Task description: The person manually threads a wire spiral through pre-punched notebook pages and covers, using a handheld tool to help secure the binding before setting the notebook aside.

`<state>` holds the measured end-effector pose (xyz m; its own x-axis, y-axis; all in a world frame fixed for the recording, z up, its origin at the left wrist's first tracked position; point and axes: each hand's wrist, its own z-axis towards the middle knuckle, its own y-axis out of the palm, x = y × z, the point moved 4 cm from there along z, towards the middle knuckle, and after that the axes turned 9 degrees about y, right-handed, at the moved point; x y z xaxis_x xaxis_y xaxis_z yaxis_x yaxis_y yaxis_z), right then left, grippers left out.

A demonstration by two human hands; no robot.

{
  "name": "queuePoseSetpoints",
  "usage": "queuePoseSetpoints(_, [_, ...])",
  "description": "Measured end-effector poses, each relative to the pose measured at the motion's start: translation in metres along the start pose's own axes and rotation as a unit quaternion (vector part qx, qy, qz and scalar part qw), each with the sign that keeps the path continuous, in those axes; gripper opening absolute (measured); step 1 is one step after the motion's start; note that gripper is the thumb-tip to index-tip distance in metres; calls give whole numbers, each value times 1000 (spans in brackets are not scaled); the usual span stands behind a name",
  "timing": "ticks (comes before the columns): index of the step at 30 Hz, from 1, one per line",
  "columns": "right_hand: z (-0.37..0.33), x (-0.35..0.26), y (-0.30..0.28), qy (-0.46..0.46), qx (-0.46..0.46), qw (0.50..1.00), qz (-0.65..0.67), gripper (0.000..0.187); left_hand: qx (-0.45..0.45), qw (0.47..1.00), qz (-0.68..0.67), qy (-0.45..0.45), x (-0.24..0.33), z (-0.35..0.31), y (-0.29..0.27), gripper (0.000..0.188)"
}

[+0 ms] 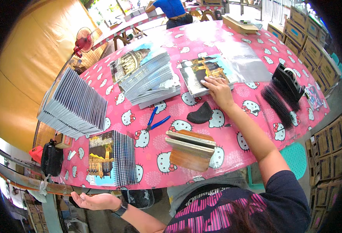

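Fingers stretched, my right hand (218, 90) lies on the near right corner of a small stack of picture-covered booklets (202, 73). My left hand (98, 201) hangs off the table's front edge, palm up, fingers loosely bent and nothing in it. Closest to it is a stack of spiral-bound booklets (101, 159) with a building on the top cover. Blue-handled pliers (155, 120) lie in the middle of the table. Beside them are a black half-round pad (200, 113) and a slotted wooden block (190, 151).
A tall bound stack (74, 105) stands at the left; fanned booklets (147, 79) lie at centre. Clear plastic sheets (248, 66), black spiral coils (278, 103) and a black tape dispenser (289, 83) are at right. Another person (175, 9) is at a far table.
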<state>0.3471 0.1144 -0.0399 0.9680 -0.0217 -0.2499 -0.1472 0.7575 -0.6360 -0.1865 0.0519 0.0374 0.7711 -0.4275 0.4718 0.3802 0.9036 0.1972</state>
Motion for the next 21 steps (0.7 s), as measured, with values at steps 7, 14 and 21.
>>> queuePoseSetpoints(7, [-14, -86, -94, 229, -32, 837, 495, 26, -480, 584, -497, -426, 139, -124, 72, 48])
queuePoseSetpoints(14, [-73, -155, -112, 266, -43, 514, 814, 30, -351, 469, -603, -541, 157, -167, 94, 52])
queuePoseSetpoints(21, [-131, -99, -119, 314, -110, 772, 541, 34, -440, 580, -611, -312, 128, -138, 114, 30])
